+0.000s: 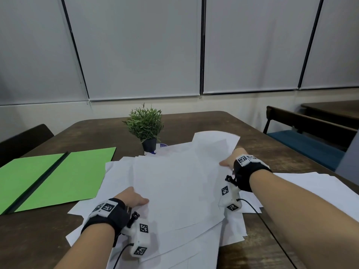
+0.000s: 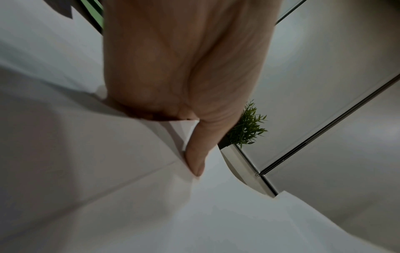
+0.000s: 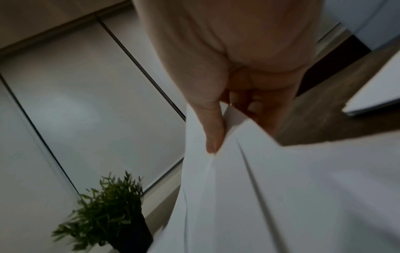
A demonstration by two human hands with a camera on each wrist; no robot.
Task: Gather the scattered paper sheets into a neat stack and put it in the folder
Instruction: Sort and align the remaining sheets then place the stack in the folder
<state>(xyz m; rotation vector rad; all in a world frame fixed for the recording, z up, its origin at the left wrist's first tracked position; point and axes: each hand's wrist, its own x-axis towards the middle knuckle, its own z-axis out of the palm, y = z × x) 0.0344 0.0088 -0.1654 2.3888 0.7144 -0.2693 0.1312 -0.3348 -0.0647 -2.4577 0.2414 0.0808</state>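
Paper sheets (image 1: 174, 183): white, loose, overlapping at odd angles, lower centre of the head view, lying on the counter (image 1: 194, 121); the top layers are lifted and bowed between the two hands. One more sheet (image 1: 303, 183) lies apart at right of frame, beyond the right forearm.

Left hand (image 1: 134, 197): lower left of centre, at the near-left edge of the lifted sheets. In the left wrist view its thumb (image 2: 199, 154) presses on top of the paper while the fingers go under it and are hidden; the hand is clamped on the sheets.

Right hand (image 1: 231, 160): right of centre, at the far-right edge of the same sheets. In the right wrist view the thumb (image 3: 213, 130) lies on top and the curled fingers (image 3: 255, 104) are under the edge, pinching the paper, which creases at the grip.

Folder (image 1: 52, 177): green, open flat, dark spine running diagonally, left of frame on the counter; its right edge is just beside or under the paper pile, exact contact unclear.

Potted plant (image 1: 145, 127): small, green, dark pot, upper centre, behind the sheets.

Chair (image 1: 303, 136): blue seat, right edge of frame.
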